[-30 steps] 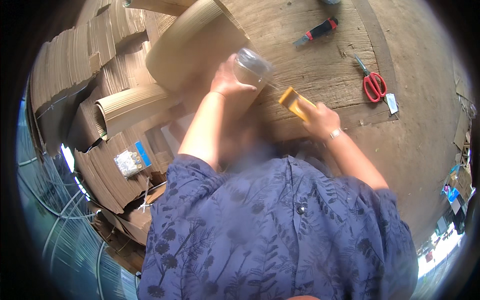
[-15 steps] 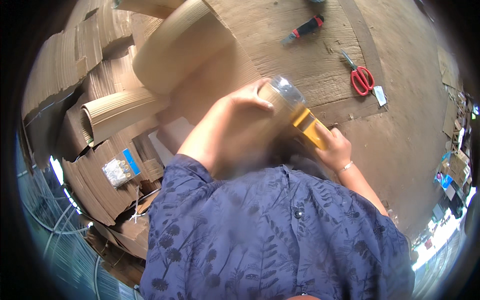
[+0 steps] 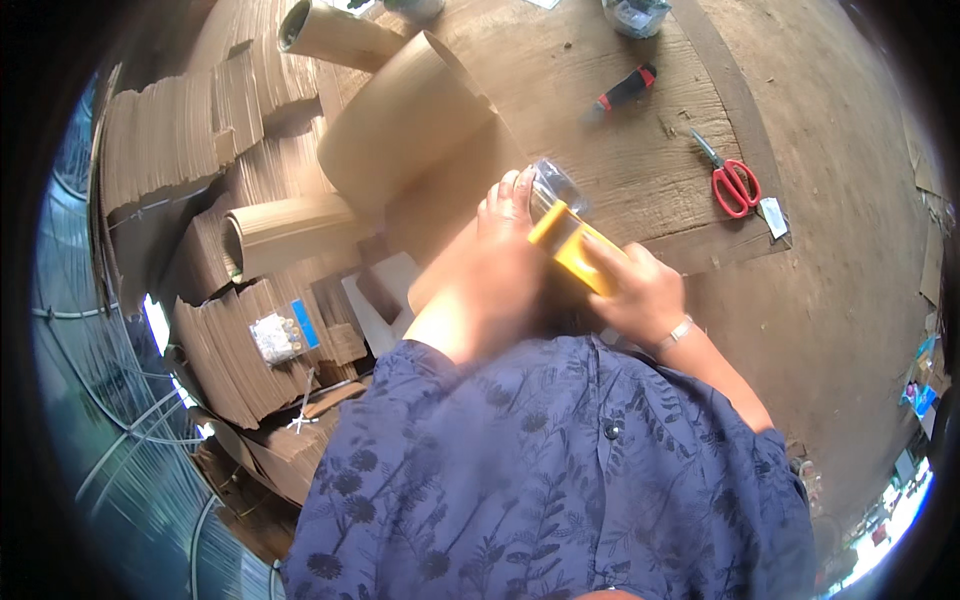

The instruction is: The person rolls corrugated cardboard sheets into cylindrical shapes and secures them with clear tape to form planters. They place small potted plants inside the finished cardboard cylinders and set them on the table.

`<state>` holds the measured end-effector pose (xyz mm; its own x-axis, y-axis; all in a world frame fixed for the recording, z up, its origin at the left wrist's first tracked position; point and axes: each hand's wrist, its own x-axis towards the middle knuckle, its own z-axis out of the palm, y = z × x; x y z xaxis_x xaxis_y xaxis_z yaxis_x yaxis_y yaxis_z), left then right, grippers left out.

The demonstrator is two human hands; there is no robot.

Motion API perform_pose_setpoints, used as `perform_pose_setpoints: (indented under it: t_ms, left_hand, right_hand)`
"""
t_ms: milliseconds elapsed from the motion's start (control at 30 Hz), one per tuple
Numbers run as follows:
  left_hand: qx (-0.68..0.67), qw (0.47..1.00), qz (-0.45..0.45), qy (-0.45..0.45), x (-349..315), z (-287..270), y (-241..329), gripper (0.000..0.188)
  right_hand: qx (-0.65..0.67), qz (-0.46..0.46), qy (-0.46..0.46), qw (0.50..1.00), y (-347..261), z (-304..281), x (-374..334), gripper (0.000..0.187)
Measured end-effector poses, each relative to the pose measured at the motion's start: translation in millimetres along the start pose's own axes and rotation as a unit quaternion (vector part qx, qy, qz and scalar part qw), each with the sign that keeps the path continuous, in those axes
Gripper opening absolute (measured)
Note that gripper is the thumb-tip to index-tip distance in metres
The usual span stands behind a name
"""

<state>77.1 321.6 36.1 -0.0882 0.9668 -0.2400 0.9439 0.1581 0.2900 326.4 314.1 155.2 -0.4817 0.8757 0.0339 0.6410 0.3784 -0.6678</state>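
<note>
My right hand (image 3: 645, 292) is wrapped round the yellow body of a tape dispenser (image 3: 577, 255). At its far end sits a roll of clear tape (image 3: 560, 187). My left hand (image 3: 505, 225) lies just left of the dispenser, back upward, its fingers stretched out and their tips beside the tape roll. Under and beyond that hand spreads brown cardboard (image 3: 455, 185), with a curled-up sheet (image 3: 400, 115) standing behind it. Motion blurs the left hand, and what lies beneath its palm is hidden.
Red-handled scissors (image 3: 736, 188) and a red-and-black utility knife (image 3: 626, 90) lie on the wooden table (image 3: 690, 235). Stacked cardboard (image 3: 180, 130), a rolled piece (image 3: 290, 232) and a small bag of pale pieces (image 3: 280, 337) are at left. A clear container (image 3: 635, 15) stands far back.
My left hand has turned from thumb and fingers spread apart to back upward with fingers together. The tape dispenser and my right hand have moved left, closer to it. The whole view has shifted.
</note>
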Motion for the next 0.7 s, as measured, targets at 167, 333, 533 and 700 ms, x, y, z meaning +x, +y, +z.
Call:
perform_pose_setpoints:
  t_ms: [167, 333, 533, 700]
  left_hand:
    - [-0.02, 0.998, -0.024, -0.052, 3.8, -24.7, 18.9, 0.116]
    - [-0.201, 0.963, -0.01, -0.179, 57.5, -31.2, -44.3, 0.12]
    - [-0.158, 0.979, -0.031, -0.123, 81.4, -48.9, -77.1, 0.118]
    - [-0.004, 0.996, -0.074, -0.043, 62.3, -46.4, -26.9, 0.121]
  right_hand:
    - [-0.056, 0.055, -0.042, 0.996, 42.8, -12.2, -83.2, 0.08]
    - [-0.089, 0.06, -0.065, 0.992, 84.1, 70.1, -37.4, 0.072]
    - [-0.052, 0.104, -0.056, 0.992, 50.1, 90.2, 44.4, 0.069]
    - [-0.051, 0.084, -0.051, 0.994, 27.3, 82.4, 68.5, 0.069]
